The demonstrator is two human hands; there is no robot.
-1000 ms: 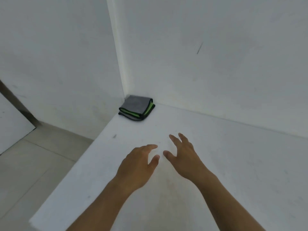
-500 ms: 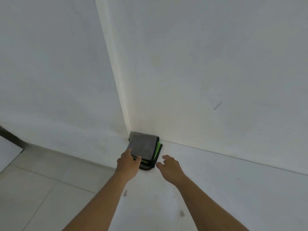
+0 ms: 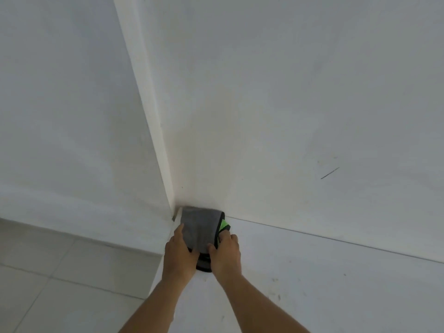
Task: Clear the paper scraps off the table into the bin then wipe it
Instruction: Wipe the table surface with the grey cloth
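Note:
A folded grey cloth [image 3: 200, 224] with a green and black edge lies in the far left corner of the white table [image 3: 324, 284], against the wall. My left hand [image 3: 179, 255] grips its left side, thumb on top of the grey fold. My right hand [image 3: 225, 253] pinches its near right edge, fingers curled on the fabric. No paper scraps and no bin are in view.
White walls [image 3: 288, 104] meet at a corner right behind the cloth. The table's left edge drops to a pale tiled floor [image 3: 60, 284] at lower left. A few small dark specks [image 3: 278, 296] dot the tabletop to the right of my arms.
Both hands reached forward from the middle of the table to the corner and took hold of the cloth. The view tilted up toward the wall.

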